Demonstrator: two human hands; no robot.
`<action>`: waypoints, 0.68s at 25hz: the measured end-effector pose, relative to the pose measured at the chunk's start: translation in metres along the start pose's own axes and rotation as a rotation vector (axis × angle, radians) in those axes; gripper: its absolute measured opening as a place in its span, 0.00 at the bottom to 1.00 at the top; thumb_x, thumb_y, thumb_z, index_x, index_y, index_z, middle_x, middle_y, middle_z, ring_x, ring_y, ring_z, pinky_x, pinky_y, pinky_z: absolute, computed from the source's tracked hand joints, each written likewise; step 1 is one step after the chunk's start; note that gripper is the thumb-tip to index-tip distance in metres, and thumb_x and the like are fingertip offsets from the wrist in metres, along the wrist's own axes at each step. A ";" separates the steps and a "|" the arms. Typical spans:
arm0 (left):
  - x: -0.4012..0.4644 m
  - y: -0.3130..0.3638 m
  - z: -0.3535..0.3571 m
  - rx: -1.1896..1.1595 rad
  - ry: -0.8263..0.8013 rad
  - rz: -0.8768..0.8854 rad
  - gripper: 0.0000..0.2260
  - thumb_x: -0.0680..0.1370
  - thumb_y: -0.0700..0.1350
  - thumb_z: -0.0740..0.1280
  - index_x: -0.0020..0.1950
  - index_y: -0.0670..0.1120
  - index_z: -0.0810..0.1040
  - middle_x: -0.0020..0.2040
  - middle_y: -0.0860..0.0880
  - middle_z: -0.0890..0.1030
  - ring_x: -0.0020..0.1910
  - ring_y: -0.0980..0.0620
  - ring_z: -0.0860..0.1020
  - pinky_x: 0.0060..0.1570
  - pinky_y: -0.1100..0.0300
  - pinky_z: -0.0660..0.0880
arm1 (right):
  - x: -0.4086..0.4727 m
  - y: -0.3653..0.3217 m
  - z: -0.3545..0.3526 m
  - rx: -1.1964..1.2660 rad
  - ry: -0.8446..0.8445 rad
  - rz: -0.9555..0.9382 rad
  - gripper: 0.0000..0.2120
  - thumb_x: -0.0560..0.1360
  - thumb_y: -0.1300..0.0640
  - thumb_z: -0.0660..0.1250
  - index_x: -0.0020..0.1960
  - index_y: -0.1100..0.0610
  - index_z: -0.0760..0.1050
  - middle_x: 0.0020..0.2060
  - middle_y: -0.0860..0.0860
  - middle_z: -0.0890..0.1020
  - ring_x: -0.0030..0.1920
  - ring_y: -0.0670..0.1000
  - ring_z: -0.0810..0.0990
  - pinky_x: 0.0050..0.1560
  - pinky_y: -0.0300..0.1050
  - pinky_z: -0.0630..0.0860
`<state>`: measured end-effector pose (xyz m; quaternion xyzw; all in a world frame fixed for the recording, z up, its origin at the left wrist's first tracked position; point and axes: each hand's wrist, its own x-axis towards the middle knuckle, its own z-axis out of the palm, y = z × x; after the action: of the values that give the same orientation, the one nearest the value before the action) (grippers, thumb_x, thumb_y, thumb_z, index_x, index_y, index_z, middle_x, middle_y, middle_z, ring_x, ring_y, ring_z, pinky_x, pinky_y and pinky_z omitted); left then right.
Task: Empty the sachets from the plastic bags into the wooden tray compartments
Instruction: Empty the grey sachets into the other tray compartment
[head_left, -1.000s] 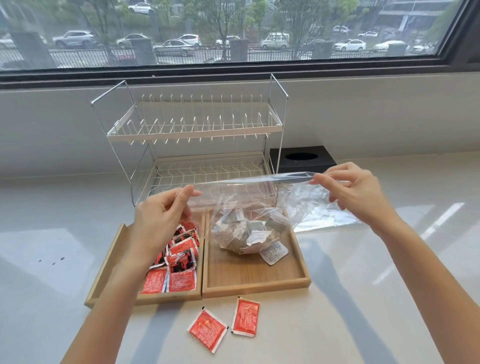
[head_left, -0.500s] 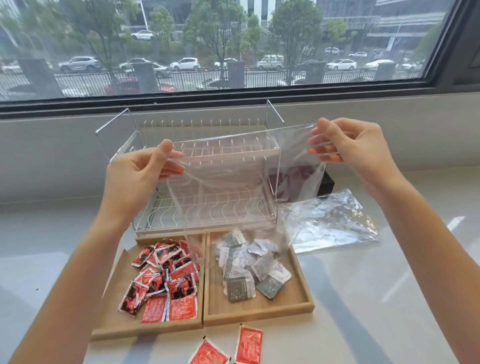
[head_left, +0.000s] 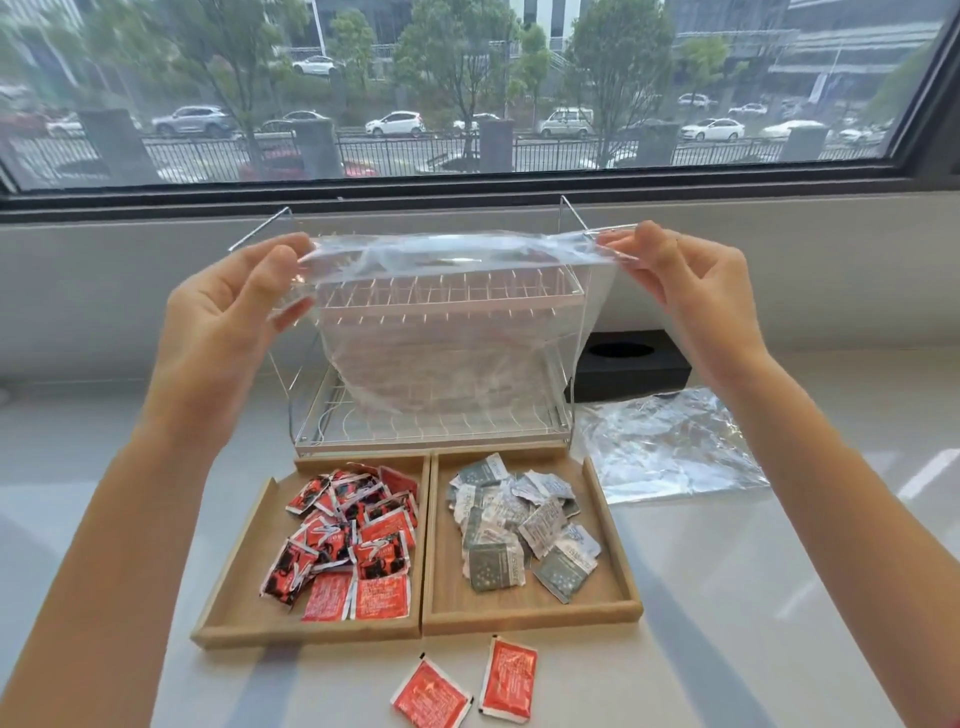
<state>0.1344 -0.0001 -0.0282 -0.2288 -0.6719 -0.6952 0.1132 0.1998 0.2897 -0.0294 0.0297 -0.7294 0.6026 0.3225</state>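
Clear thin plastic bag (head_left: 447, 332), glossy, creased. Tray (head_left: 530, 608): pale wood, matt, grain seen. Red sachets (head_left: 353, 540) & grey sachets (head_left: 514, 530): shiny foil/plastic film, crinkled. Dish rack (head_left: 431, 415): thin wire, white-coated w/ shiny metal frame. Tabletop (head_left: 779, 597): white, smooth, semi-gloss. 2nd bag (head_left: 670, 447) flat, wrinkled, reflective. Black box (head_left: 634, 364) matt.

Rack (head_left: 436, 364) blocks behind tray (head_left: 426, 545); 2 loose sachets (head_left: 467, 686) in front.

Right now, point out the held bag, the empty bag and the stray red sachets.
held bag (head_left: 447, 332), head view, its clear middle.
empty bag (head_left: 670, 447), head view, its crinkled middle.
stray red sachets (head_left: 509, 678), head view, right sachet's face.
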 end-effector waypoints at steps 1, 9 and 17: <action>-0.008 -0.003 -0.002 -0.020 0.026 -0.017 0.10 0.73 0.56 0.63 0.45 0.54 0.80 0.44 0.58 0.84 0.51 0.59 0.79 0.53 0.62 0.76 | -0.008 0.004 0.002 0.063 0.041 0.024 0.14 0.71 0.42 0.64 0.36 0.48 0.82 0.37 0.44 0.86 0.49 0.48 0.83 0.56 0.43 0.77; -0.095 -0.090 -0.006 0.072 0.140 -0.387 0.12 0.76 0.36 0.60 0.50 0.52 0.75 0.44 0.52 0.81 0.36 0.61 0.79 0.35 0.71 0.76 | -0.103 0.084 0.020 -0.031 0.026 0.374 0.16 0.71 0.66 0.67 0.57 0.54 0.73 0.51 0.45 0.76 0.40 0.44 0.79 0.41 0.29 0.77; -0.167 -0.160 -0.006 0.477 0.018 -0.691 0.17 0.71 0.32 0.62 0.58 0.43 0.74 0.39 0.44 0.78 0.27 0.62 0.76 0.28 0.72 0.70 | -0.165 0.155 0.019 -0.283 -0.208 0.798 0.19 0.71 0.68 0.66 0.61 0.59 0.71 0.52 0.56 0.75 0.36 0.49 0.77 0.40 0.40 0.76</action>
<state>0.2044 -0.0196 -0.2482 0.0489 -0.8504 -0.5191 -0.0707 0.2551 0.2575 -0.2473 -0.2386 -0.7878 0.5677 -0.0103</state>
